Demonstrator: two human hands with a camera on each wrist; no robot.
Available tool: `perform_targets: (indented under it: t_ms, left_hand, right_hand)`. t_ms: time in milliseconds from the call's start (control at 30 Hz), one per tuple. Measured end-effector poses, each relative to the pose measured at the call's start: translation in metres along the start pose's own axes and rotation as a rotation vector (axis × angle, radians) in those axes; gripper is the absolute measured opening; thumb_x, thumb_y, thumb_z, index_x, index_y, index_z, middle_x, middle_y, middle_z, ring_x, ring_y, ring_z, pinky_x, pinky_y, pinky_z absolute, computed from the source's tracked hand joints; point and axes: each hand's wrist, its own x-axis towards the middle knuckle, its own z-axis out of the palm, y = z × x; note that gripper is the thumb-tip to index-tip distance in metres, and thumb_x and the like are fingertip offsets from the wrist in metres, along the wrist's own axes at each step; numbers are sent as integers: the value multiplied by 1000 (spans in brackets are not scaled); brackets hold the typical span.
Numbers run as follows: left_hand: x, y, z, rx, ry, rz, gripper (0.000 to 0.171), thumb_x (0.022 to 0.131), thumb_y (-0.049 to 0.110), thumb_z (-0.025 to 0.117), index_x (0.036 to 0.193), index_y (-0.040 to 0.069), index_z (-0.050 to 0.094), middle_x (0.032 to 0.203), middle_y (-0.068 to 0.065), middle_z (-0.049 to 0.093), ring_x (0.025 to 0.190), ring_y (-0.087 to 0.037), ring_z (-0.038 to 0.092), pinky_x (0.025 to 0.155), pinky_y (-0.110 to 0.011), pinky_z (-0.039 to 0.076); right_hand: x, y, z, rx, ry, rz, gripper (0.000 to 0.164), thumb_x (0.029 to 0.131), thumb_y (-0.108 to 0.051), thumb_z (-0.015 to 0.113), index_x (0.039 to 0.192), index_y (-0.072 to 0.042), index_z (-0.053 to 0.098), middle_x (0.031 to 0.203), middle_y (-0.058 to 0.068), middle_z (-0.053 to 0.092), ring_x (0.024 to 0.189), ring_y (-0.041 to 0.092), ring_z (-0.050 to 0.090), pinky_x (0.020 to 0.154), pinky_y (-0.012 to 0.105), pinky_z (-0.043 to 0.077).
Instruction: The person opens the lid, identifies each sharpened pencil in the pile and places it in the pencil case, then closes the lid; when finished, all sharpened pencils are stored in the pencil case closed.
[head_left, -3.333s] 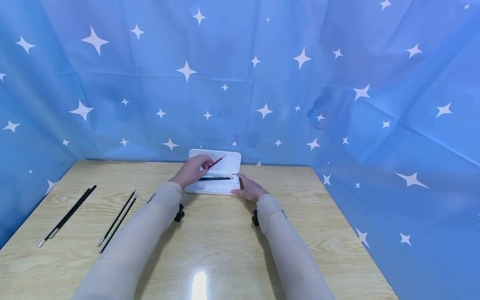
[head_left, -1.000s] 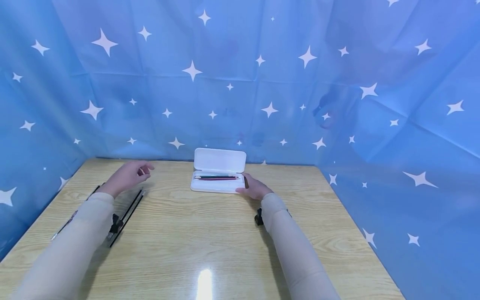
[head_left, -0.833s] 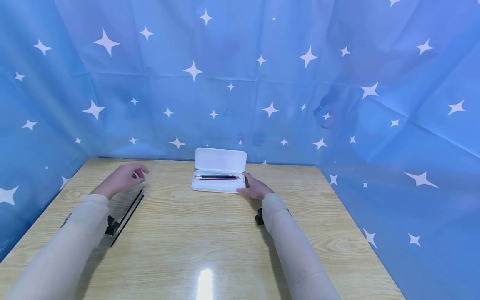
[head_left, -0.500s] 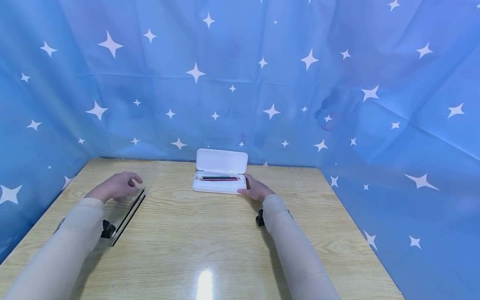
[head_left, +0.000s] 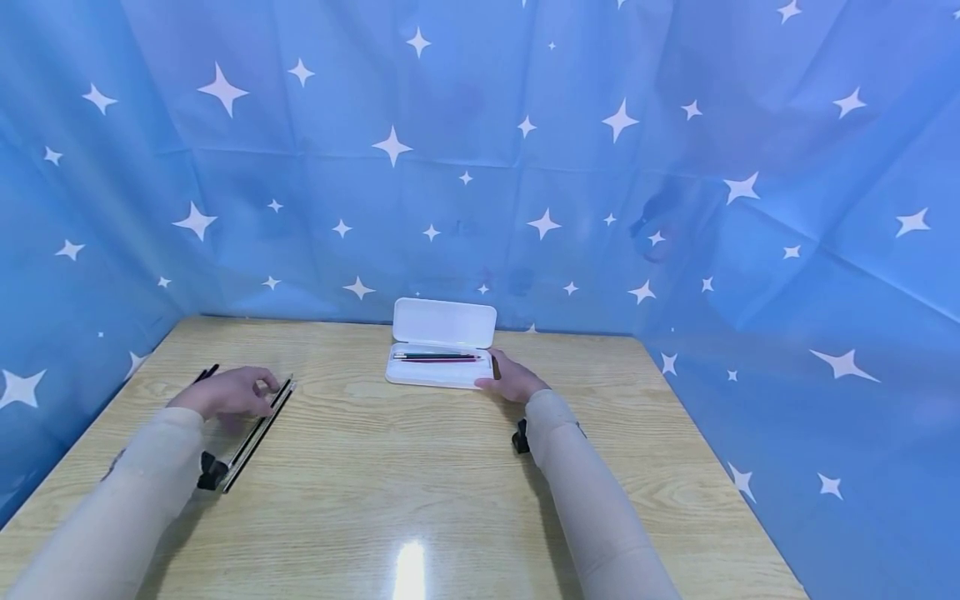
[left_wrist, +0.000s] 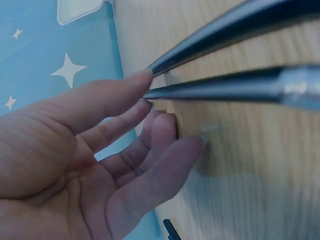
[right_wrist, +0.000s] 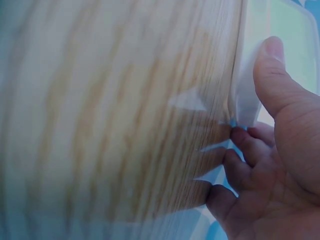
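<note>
My left hand (head_left: pixel 236 393), palm down with loosely bent fingers, hovers at two dark pencils (head_left: pixel 259 437) lying side by side on the left of the table. In the left wrist view, the thumb of that hand (left_wrist: pixel 45 155) overlaps the far ends of the pencils (left_wrist: pixel 225 85); the fingertips are apart from the thumb and no grip shows. A white pencil case (head_left: pixel 444 323) stands with its lid up at the back, a few pencils (head_left: pixel 435 357) in its tray. My right hand (head_left: pixel 513 379) holds the case's right end, thumb at its front edge (right_wrist: pixel 247 65).
More black pencils (head_left: pixel 206 372) lie beyond my left hand, mostly hidden by hand and sleeve. The wooden table (head_left: pixel 420 467) meets a blue star-patterned curtain (head_left: pixel 465 200) at the back and sides.
A red pencil went from my left hand into the case. That hand then moved left and came down toward the two table pencils. My right hand stayed at the case.
</note>
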Motion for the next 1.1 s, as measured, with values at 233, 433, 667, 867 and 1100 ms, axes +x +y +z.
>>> perform_targets:
  t_ms: [233,433,667,867,1100]
  left_hand:
    - [0,3,7,52,29,-1,52,87,0,72,131,-8,46,99,-15,54,83,-26,53,66,-37,51]
    - [3,8,9,61,43,-29,54,84,-4,69,131,-8,43,114,-27,53,90,-32,57,66,-39,55]
    - [3,9,9,51,50,-31,50,82,-10,62,127,-10,42,112,-28,51,88,-33,57,64,-39,56]
    - [2,8,9,74,53,-30,47,83,-10,59,127,-9,41,106,-22,49,85,-31,53,64,-38,54]
    - [3,4,7,95,78,-16,49,84,-6,62,128,-9,41,107,-23,51,84,-30,53,63,-38,55]
  right_hand:
    - [-3,0,0,8,3,-4,83,100,-50,60,163,-16,17,164,12,30,150,34,29,119,53,28]
    - [-1,1,-1,9,5,4,84,100,-52,60,163,-18,16,164,10,30,150,32,30,119,53,29]
    - [-1,2,-1,-2,-1,2,86,99,-52,59,164,-17,15,165,11,28,150,33,28,119,53,27]
    - [1,2,-1,-5,-8,6,86,99,-53,60,164,-18,14,165,10,28,151,32,28,119,52,28]
    - [1,2,-1,0,-14,5,86,100,-53,59,164,-17,14,165,11,27,150,33,27,119,53,28]
